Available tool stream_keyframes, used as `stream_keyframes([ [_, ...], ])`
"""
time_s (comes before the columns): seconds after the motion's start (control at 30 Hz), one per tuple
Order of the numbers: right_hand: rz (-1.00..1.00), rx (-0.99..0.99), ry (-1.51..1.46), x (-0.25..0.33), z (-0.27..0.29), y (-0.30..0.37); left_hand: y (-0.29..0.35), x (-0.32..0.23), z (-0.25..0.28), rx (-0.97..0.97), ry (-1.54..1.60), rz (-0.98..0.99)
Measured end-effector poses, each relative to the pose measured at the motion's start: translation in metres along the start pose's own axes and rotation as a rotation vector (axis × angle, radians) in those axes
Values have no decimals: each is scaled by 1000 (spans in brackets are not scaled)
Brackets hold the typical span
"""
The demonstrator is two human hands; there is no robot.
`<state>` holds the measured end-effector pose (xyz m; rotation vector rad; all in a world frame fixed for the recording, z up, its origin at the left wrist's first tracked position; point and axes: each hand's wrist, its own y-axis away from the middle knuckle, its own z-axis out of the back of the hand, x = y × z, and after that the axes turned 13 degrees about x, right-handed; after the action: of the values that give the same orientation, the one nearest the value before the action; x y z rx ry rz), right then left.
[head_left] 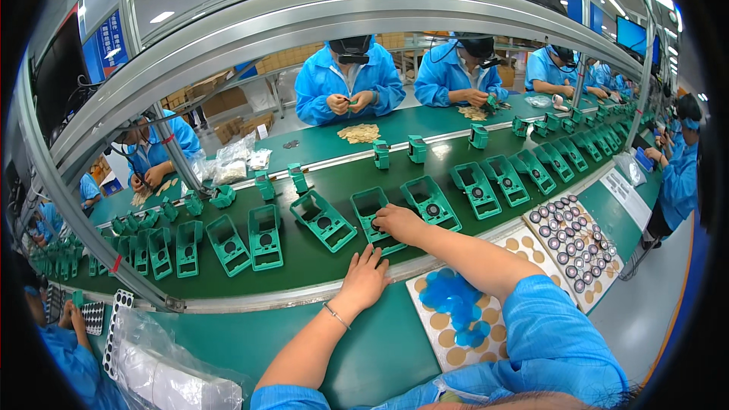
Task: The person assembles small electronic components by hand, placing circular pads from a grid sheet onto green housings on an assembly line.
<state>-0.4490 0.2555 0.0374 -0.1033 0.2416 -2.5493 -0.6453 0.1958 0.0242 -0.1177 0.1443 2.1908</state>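
Note:
My right hand point(400, 225) reaches over a green plastic housing point(367, 202) on the dark green belt. Its fingers are bent together down into the frame, over the spot where neighbouring housings carry a round black part point(324, 222). The fingertips hide whatever they press or pinch. My left hand point(365, 279), a thin bracelet on its wrist, rests at the near end of the same housing. Its fingers are stretched out and slightly apart, with nothing held. Under my right forearm lies a pale tray point(422, 288) with tan discs and a heap of blue translucent film discs point(453, 298).
Similar housings point(265, 237) line the belt on both sides. Small green parts point(380, 154) stand along its far edge. Another tray holds round speaker-like parts point(568, 247) at right. Bagged white material point(163, 364) lies front left. Co-workers in blue point(345, 83) sit opposite, below a metal rail point(380, 7).

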Motion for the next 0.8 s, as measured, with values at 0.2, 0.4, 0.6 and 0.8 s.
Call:
stream_keyframes([
  [0.2, -9, 48, 15, -1, 3, 0, 0, 0, 2, 10, 8, 1],
  [0.4, -13, 41, 25, -2, 2, 1, -1, 2, 0, 4, -6, -30],
  [0.6, -13, 23, 34, -3, 3, 5, -1, 1, 2, 10, 12, -35],
  [0.8, 4, 16, 94, -2, 5, 11, -4, 1, 4, 31, 22, -38],
])
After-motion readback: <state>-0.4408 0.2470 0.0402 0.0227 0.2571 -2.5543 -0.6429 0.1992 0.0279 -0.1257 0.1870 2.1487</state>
